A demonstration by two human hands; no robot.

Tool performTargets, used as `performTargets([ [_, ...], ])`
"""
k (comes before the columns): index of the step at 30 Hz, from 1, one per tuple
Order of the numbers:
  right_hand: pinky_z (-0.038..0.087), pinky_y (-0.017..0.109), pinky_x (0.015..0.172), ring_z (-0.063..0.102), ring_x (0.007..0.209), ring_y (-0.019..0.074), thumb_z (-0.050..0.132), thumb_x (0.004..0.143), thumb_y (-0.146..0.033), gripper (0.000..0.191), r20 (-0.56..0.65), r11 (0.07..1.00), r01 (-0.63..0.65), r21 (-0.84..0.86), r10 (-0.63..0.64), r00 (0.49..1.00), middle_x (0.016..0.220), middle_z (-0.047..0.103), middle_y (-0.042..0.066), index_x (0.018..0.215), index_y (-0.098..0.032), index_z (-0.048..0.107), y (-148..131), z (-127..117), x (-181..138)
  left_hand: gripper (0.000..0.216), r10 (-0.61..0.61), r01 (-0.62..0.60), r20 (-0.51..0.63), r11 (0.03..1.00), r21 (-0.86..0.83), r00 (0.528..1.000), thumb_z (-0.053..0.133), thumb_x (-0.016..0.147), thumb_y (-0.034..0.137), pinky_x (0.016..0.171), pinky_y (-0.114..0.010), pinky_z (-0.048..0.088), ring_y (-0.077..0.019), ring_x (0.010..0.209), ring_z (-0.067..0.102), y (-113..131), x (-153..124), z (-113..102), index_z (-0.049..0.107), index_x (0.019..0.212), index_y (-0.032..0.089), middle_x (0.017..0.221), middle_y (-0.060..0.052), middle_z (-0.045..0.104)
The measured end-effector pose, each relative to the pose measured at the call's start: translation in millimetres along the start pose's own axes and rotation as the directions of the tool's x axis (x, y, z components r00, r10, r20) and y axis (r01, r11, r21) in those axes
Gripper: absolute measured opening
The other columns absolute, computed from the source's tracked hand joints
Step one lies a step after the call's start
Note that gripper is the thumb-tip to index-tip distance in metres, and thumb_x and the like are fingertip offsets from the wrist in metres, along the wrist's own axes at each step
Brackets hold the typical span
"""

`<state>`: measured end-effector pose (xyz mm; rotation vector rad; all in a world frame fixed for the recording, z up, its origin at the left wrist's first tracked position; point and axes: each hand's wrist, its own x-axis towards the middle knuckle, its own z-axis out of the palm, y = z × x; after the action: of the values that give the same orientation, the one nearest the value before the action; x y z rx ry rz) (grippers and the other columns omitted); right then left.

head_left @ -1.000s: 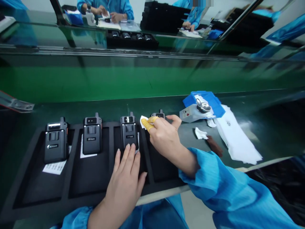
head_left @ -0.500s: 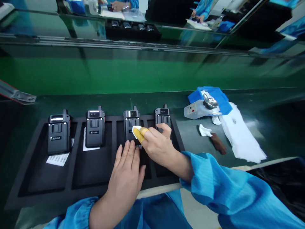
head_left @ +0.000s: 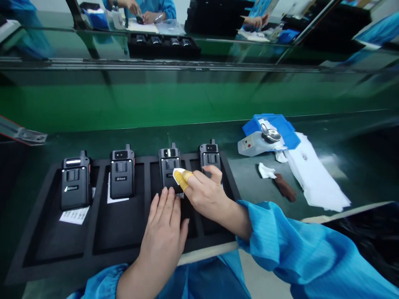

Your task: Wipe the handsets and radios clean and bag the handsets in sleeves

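A black foam tray (head_left: 56,249) holds several black handheld radios upright in its slots. My left hand (head_left: 163,234) lies flat on the tray with its fingertips at the base of the third radio (head_left: 169,164). My right hand (head_left: 204,193), with yellow finger cots, pinches a small white wipe (head_left: 178,172) against the front of that third radio. The fourth radio (head_left: 210,155) stands just behind my right hand. Further left stand the first radio (head_left: 74,185) and the second radio (head_left: 121,176).
To the right lie a blue tray (head_left: 282,126) with a clear bottle and metal cap (head_left: 270,133), white sheets (head_left: 314,176), a crumpled wipe (head_left: 266,170) and a brown piece (head_left: 284,187). A green conveyor belt (head_left: 156,104) runs behind. Other people's hands work at the far bench.
My right hand moved the wipe from the top of the fourth radio leftwards to the front of the third radio. My left hand stayed at the third radio's base.
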<state>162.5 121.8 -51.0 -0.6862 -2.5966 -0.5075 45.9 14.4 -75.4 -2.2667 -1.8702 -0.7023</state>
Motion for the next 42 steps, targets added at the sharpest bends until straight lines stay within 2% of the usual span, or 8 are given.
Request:
performTargets([
  [11,0.022,0.037,0.088,0.045,0.065,0.0128,0.042,0.083,-0.003,0.034,-0.039,0.995,-0.092,-0.031,0.091,0.995,0.063,0.055,-0.001,0.059,-0.018,0.062,-8.3,-3.9,-9.2,0.034,0.030,-0.030,-0.004,1.000,0.005,1.000,0.044,0.088,0.018,0.100,-0.052,0.043,-0.0337,0.120,0.053,-1.8,-2.9,2.0,0.055,0.115,0.000,0.124,-0.024,0.059],
  [18,0.020,0.037,0.088,0.046,0.067,0.0127,0.045,0.079,-0.003,0.029,0.018,0.977,-0.203,-0.064,0.205,0.979,0.069,0.059,0.000,0.062,-0.018,0.063,-4.1,-10.1,-14.2,0.039,-0.003,0.003,0.016,0.999,-0.038,1.000,0.045,0.087,0.018,0.102,-0.055,0.039,-0.0338,0.124,0.049,-1.9,-4.5,4.4,0.052,0.122,0.003,0.130,-0.024,0.055],
  [22,0.020,0.038,0.088,0.045,0.068,0.0124,0.045,0.083,-0.007,0.029,-0.043,0.986,-0.157,-0.062,0.154,0.987,0.068,0.057,0.000,0.066,-0.018,0.064,-4.7,-1.5,-3.0,0.040,-0.001,0.002,0.015,0.999,-0.048,1.000,0.046,0.086,0.018,0.103,-0.054,0.039,-0.0341,0.125,0.048,-2.2,-4.8,5.0,0.051,0.123,0.003,0.129,-0.024,0.055],
  [26,0.019,0.039,0.088,0.045,0.071,0.0133,0.044,0.084,-0.009,0.029,0.048,0.992,-0.130,-0.010,0.130,0.990,0.069,0.056,0.000,0.068,-0.019,0.065,-12.0,2.3,-3.6,0.043,-0.011,0.013,0.023,0.998,-0.053,1.000,0.045,0.086,0.018,0.102,-0.055,0.039,-0.0340,0.126,0.047,-2.0,-5.2,5.6,0.048,0.126,0.004,0.130,-0.024,0.054],
  [31,0.019,0.039,0.085,0.044,0.066,0.0126,0.049,0.069,-0.007,0.021,0.208,0.969,-0.222,0.110,0.196,0.958,0.067,0.053,0.000,0.057,-0.018,0.061,-6.5,-24.7,-10.7,0.038,0.018,-0.018,0.007,1.000,-0.022,1.000,0.045,0.087,0.017,0.100,-0.054,0.042,-0.0345,0.122,0.051,-1.9,-3.6,4.2,0.050,0.121,0.002,0.128,-0.024,0.056],
  [35,0.018,0.039,0.083,0.046,0.068,0.0140,0.050,0.067,-0.007,0.018,0.157,0.960,-0.274,0.064,0.262,0.952,0.073,0.057,0.002,0.062,-0.017,0.065,2.9,-23.5,-1.9,0.040,0.022,-0.022,0.010,0.999,-0.028,1.000,0.045,0.087,0.018,0.100,-0.055,0.041,-0.0355,0.123,0.050,-2.4,-3.2,3.0,0.049,0.123,0.002,0.128,-0.025,0.056],
  [38,0.017,0.039,0.085,0.047,0.072,0.0144,0.048,0.072,-0.004,0.024,0.094,0.974,-0.216,0.064,0.209,0.973,0.076,0.058,0.002,0.071,-0.018,0.068,-1.8,-10.0,-0.2,0.043,0.006,-0.006,0.026,0.999,-0.031,1.000,0.045,0.087,0.018,0.102,-0.056,0.039,-0.0345,0.125,0.048,-2.5,-4.3,3.8,0.046,0.127,0.004,0.129,-0.024,0.055],
  [42,0.019,0.038,0.085,0.044,0.067,0.0134,0.050,0.068,-0.008,0.018,0.231,0.968,-0.177,0.178,0.134,0.964,0.069,0.054,0.000,0.060,-0.018,0.063,-13.9,-19.4,-12.3,0.037,-0.016,0.018,0.038,0.999,-0.048,0.999,0.043,0.087,0.018,0.103,-0.055,0.039,-0.0334,0.126,0.047,-0.2,-4.3,4.9,0.052,0.121,0.004,0.129,-0.023,0.055],
])
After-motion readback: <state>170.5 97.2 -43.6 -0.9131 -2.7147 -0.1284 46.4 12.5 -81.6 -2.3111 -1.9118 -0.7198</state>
